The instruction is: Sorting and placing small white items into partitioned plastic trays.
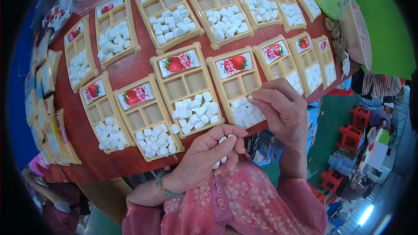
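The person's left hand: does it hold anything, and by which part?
The left hand holds several small white rounded pieces between thumb and curled fingers; the exact part gripped is hidden.

Sachets (178,63) lie behind marshmallows (196,111) in trays (175,90) on the table (96,164).

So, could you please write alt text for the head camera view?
A person's left hand cups small white marshmallow-like pieces, while the right hand is at the filled section of a beige compartment tray. Rows of similar trays with strawberry-printed packets lie on a red table.
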Action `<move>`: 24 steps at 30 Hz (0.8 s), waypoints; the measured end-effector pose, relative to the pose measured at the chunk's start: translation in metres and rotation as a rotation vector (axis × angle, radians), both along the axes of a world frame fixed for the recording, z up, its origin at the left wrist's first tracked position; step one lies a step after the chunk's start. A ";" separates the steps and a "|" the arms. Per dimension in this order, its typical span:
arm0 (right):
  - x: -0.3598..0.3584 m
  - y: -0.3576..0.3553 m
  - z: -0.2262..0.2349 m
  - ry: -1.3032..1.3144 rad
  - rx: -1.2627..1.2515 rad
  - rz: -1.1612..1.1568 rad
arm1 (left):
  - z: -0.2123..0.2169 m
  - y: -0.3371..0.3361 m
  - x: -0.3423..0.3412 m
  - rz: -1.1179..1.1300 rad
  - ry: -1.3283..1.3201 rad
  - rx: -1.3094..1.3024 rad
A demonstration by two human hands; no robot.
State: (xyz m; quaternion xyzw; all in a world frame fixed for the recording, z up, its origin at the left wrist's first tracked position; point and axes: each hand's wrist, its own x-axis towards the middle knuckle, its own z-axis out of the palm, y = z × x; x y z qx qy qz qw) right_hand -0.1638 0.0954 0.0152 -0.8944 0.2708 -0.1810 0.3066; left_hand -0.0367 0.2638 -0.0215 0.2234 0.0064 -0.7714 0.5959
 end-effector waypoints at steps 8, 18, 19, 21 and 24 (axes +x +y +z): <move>0.000 0.004 0.001 0.056 0.005 -0.003 | -0.003 0.001 0.001 -0.010 0.013 -0.031; 0.001 0.002 0.003 0.090 0.000 -0.015 | -0.003 0.000 0.002 -0.029 0.009 -0.041; 0.001 0.002 0.003 0.092 0.007 -0.010 | -0.003 0.000 0.002 -0.027 0.008 -0.044; 0.002 0.001 0.004 0.094 0.015 -0.003 | -0.002 0.000 0.002 -0.027 0.008 -0.042; 0.003 0.002 0.008 0.153 -0.013 0.012 | -0.002 0.000 0.003 -0.035 0.006 -0.044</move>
